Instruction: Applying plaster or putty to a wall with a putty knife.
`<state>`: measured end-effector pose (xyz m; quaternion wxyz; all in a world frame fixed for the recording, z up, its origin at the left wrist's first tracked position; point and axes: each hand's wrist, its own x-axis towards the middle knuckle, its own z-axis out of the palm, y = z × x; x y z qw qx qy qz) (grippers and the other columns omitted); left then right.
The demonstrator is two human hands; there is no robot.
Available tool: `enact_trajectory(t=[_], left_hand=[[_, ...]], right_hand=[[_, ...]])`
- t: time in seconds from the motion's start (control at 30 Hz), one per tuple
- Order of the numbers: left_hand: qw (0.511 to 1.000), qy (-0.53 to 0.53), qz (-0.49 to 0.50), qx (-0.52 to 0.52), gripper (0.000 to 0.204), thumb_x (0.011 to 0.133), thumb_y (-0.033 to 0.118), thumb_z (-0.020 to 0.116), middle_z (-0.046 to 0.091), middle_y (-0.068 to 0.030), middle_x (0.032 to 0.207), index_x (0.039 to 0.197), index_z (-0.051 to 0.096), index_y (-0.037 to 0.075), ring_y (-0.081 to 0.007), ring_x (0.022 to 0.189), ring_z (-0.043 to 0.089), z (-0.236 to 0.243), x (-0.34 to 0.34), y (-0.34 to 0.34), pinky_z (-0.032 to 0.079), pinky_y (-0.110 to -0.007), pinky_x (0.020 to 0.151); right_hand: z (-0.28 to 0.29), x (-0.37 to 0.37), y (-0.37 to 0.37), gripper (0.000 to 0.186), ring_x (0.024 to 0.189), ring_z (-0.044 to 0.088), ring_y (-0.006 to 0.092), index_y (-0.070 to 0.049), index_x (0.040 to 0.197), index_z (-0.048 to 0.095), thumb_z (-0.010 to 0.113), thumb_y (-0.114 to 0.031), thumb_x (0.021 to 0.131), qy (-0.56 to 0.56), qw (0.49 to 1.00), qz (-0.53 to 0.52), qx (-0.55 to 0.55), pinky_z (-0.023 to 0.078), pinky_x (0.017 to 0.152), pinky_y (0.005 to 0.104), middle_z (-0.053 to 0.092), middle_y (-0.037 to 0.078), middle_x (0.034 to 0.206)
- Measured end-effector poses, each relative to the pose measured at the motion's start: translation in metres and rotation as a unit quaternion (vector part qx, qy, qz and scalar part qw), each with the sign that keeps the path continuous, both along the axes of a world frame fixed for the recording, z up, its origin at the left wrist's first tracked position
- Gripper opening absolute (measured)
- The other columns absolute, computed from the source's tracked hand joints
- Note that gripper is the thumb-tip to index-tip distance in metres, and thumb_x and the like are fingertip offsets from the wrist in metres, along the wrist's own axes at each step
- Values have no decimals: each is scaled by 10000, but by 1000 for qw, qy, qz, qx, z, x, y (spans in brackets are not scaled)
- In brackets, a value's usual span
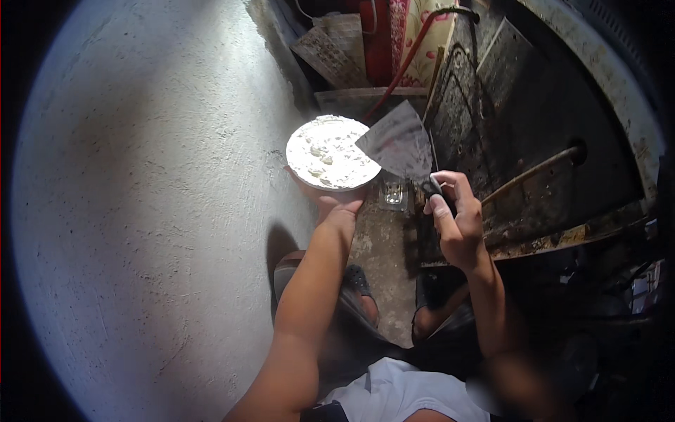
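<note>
Resting on my left hand [334,202] is a round dish [342,188] heaped with white putty-like paste [325,152]. The palm supports it from beneath, and part of the fingers is hidden under it. My right hand [460,221] is closed around the dark handle of a putty knife [401,145]. Its broad, smeared blade overlaps the right side of the dish, so I cannot tell if it touches the paste. White residue marks my right thumb and fingers. Close by on the left stands a rough white plastered wall [162,183].
A dark, grimy panel [548,119] with a protruding rod [531,174] lines the right side. A red hose [410,60] hangs ahead near floral cloth [422,32]. A small clear container [394,193] sits low between my hands. Below are my feet on a narrow concrete floor [390,281].
</note>
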<state>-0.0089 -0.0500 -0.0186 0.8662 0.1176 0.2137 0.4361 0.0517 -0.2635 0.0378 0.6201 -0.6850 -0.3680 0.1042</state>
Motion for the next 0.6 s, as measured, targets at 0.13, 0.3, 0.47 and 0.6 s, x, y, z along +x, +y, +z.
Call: enact_trajectory(t=[0.13, 0.3, 0.47, 0.6], left_hand=[[978, -115, -82, 154, 1036, 871, 900, 308, 401, -92, 1594, 1563, 375, 131, -297, 1410, 447, -25, -11, 9, 311, -456, 1217], [900, 74, -21, 430, 728, 1029, 595, 323, 428, -140, 1584, 1553, 390, 93, -339, 1449, 415, -24, -22, 12, 313, -527, 1216], [929, -227, -128, 262, 775, 1000, 682, 417, 475, -72, 1561, 1535, 430, 121, -273, 1442, 429, 10, -33, 20, 316, -457, 1220], [938, 2, 3, 347, 810, 940, 711, 520, 527, -62, 1515, 1499, 482, 125, -288, 1417, 452, -3, -47, 58, 346, -492, 1199]], right_hand=[[-8, 6, -3, 224, 695, 548, 64, 18, 1207, 575, 548, -74, 1004, 114, 993, 9, 18, 438, 613, 230, 631, 42, 842], [-11, 12, -2, 224, 698, 543, 60, 25, 1161, 572, 626, -95, 979, 185, 980, -8, 67, 446, 617, 231, 611, 20, 834], [-23, 17, -3, 236, 687, 544, 62, 6, 1138, 582, 679, -93, 947, 148, 987, 6, 58, 448, 619, 226, 613, 8, 835], [-11, 18, -6, 238, 575, 471, 51, -9, 1143, 594, 651, -158, 966, 432, 877, 175, 119, 370, 507, 215, 536, -30, 753]])
